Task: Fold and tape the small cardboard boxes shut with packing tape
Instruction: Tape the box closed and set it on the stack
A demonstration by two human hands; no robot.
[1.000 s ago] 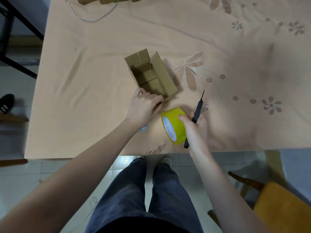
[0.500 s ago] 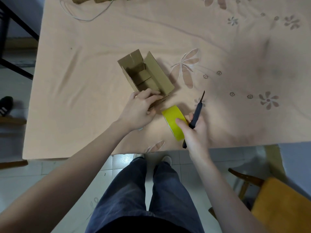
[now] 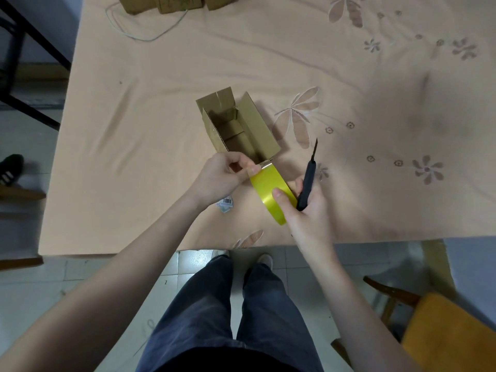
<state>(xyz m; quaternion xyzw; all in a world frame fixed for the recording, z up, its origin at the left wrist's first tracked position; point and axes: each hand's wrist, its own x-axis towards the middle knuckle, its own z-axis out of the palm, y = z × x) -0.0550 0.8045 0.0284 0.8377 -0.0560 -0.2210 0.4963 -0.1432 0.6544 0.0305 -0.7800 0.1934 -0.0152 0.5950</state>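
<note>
A small brown cardboard box (image 3: pixel 257 124) lies on its side on the table, its open end with flaps facing up and left. Just below its near corner, my left hand (image 3: pixel 222 174) pinches the free end of the tape at the top of a yellow packing tape roll (image 3: pixel 271 190). My right hand (image 3: pixel 306 208) grips the roll, thumb pressed on its outer face, and also holds a black utility knife (image 3: pixel 308 181) whose blade points away toward the far side of the table.
The table wears a peach flowered cloth (image 3: pixel 161 108). Several more cardboard boxes (image 3: pixel 171 2) and a white cord (image 3: pixel 145 30) lie at the far edge. A crumpled barcode label (image 3: pixel 225 204) sits under my left wrist. A yellow-seated wooden chair (image 3: pixel 442 331) stands at lower right.
My left hand has left the box's near edge and now pinches the tape end. The roll has turned so its yellow outer face shows, lifted closer to the box corner.
</note>
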